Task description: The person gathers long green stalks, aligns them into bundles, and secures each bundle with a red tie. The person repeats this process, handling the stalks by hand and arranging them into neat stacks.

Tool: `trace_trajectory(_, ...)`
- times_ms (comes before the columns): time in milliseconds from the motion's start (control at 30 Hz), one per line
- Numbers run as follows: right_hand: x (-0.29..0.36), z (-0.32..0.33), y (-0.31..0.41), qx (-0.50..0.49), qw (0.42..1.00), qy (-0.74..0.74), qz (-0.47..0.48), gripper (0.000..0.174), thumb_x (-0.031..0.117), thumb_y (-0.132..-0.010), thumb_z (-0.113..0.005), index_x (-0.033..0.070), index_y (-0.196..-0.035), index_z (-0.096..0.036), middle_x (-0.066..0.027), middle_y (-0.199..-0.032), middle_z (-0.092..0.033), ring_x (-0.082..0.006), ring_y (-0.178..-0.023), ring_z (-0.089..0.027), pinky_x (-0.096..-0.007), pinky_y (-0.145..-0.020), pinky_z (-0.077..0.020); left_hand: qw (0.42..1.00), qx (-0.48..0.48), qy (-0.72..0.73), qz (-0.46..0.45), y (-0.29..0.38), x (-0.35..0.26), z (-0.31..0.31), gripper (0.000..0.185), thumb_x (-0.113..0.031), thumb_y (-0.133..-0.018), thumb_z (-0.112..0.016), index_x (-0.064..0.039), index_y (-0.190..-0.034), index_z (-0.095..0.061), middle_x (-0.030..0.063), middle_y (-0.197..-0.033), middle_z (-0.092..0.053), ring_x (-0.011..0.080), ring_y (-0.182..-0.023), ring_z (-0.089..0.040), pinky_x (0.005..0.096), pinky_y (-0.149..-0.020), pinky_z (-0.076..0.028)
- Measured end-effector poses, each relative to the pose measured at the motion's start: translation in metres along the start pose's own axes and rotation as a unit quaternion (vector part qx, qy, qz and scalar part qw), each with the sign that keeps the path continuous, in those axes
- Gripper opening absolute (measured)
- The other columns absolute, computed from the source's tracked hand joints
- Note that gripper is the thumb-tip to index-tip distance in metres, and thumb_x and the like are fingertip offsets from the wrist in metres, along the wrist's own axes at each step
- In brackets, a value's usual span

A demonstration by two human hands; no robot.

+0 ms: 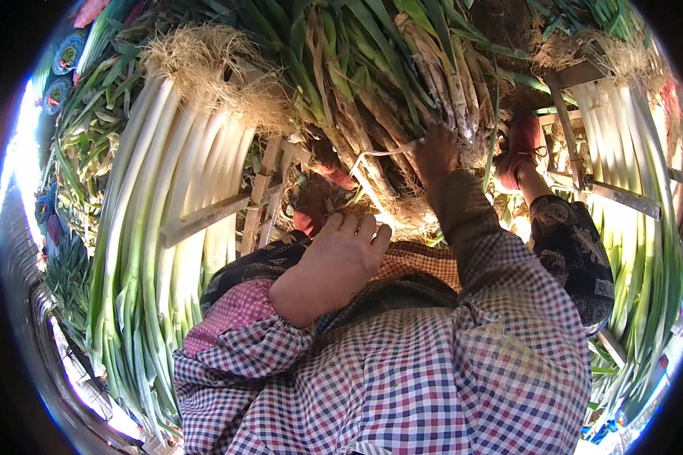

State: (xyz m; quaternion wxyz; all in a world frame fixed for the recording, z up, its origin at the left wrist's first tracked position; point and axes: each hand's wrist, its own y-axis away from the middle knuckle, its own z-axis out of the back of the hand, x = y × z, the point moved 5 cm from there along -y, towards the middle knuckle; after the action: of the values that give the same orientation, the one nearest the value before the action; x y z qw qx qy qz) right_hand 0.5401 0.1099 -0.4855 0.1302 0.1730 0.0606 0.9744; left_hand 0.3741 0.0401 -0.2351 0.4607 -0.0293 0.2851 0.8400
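Observation:
Unpeeled leeks or large green onions (370, 102) with brown outer skins, soil and roots lie in a heap before me. My right hand (436, 153) is in shadow, reaching down onto these stalks near their root ends; its fingers are too dark to tell what they grip. A thin pale strip (387, 152) runs left from beside this hand across the stalks. My left hand (347, 250) is raised over my lap, back up, fingers bent and a little apart; its palm side is hidden, and nothing shows in it.
Cleaned white stalks (165, 159) lie roots-up against a wooden rack (205, 219) on the left. Another such bundle (617, 148) rests on a rack (623, 196) at the right. A red shoe (521, 151) stands beside the heap. Leaf scraps (85, 148) cover the far left.

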Motion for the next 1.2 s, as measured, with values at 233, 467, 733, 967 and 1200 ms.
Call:
trace_trajectory(233,0.078,-0.089,0.045,0.205,0.973,-0.098,0.047,0.04,0.02,-0.08,-0.064,-0.005,-0.107,-0.051,-0.0199,-0.084,-0.06,-0.0283,-0.074,-0.059,-0.0405,-0.061,-0.0496,0.999,0.037,0.01,-0.001,-0.007,-0.003,-0.005,0.055,-0.007,-0.071,-0.063,0.003,-0.122,-0.047,0.0192,-0.112,-0.053,0.032,-0.1,-0.055,0.0398,-0.084,-0.045)
trace_trajectory(467,0.083,0.053,0.046,0.318,0.743,-0.586,-0.052,0.026,0.018,-0.081,-0.064,-0.001,-0.095,-0.054,-0.0074,-0.067,-0.056,-0.0143,-0.052,-0.051,-0.0309,-0.046,-0.0409,1.0,0.015,-0.024,-0.01,-0.006,-0.002,-0.006,0.05,-0.011,-0.076,-0.063,0.002,-0.122,-0.047,0.0198,-0.111,-0.054,0.0317,-0.097,-0.057,0.0405,-0.084,-0.045)
trace_trajectory(733,0.072,0.134,0.06,0.315,0.75,-0.576,-0.083,0.027,0.028,-0.085,-0.06,0.001,-0.087,-0.057,-0.0014,-0.063,-0.049,-0.0099,-0.049,-0.043,-0.0278,-0.042,-0.0344,0.992,-0.027,0.096,0.071,-0.023,0.017,0.011,0.035,-0.025,-0.088,-0.055,0.002,-0.111,-0.053,0.0189,-0.095,-0.059,0.0326,-0.085,-0.06,0.0413,-0.076,-0.049)
trace_trajectory(967,0.014,0.099,0.093,0.262,0.807,-0.523,-0.076,0.021,0.021,-0.084,-0.062,0.001,-0.082,-0.055,-0.0023,-0.059,-0.048,-0.0112,-0.046,-0.043,-0.0293,-0.04,-0.034,0.967,-0.131,0.194,0.102,-0.028,0.028,0.033,0.045,-0.036,-0.092,-0.052,0.005,-0.111,-0.055,0.0198,-0.097,-0.061,0.0332,-0.088,-0.06,0.042,-0.081,-0.047)
trace_trajectory(1200,-0.022,0.026,0.035,0.215,0.929,-0.277,-0.116,0.044,0.039,-0.088,-0.057,-0.003,-0.1,-0.062,-0.0182,-0.082,-0.064,-0.0277,-0.074,-0.06,-0.0433,-0.067,-0.0457,0.989,-0.038,0.133,0.057,-0.021,0.008,0.011,0.044,-0.034,-0.093,-0.049,0.003,-0.118,-0.05,0.0222,-0.106,-0.059,0.0347,-0.093,-0.06,0.0424,-0.084,-0.048)
